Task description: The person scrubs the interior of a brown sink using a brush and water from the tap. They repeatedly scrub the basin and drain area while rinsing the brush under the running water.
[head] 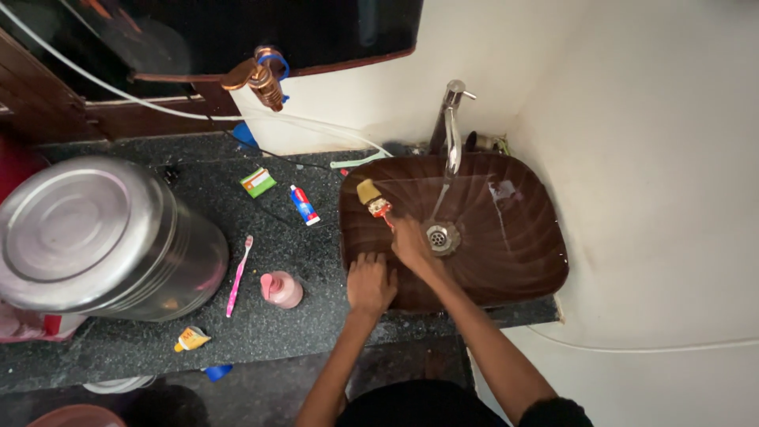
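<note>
While the left hand (370,283) lies flat, fingers together, on the brown sink (538,237) rim for support, the right hand (411,241) clamps a scrub brush (371,198) inside the bowl, under the running tap (452,126).

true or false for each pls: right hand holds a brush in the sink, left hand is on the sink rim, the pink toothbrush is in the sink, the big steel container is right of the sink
1. The right hand holds a brush inside the brown sink. True.
2. The left hand rests on the sink's front rim. True.
3. The pink toothbrush lies in the sink. False: it lies on the dark counter.
4. The big steel container stands right of the sink. False: it stands to its left.
</note>
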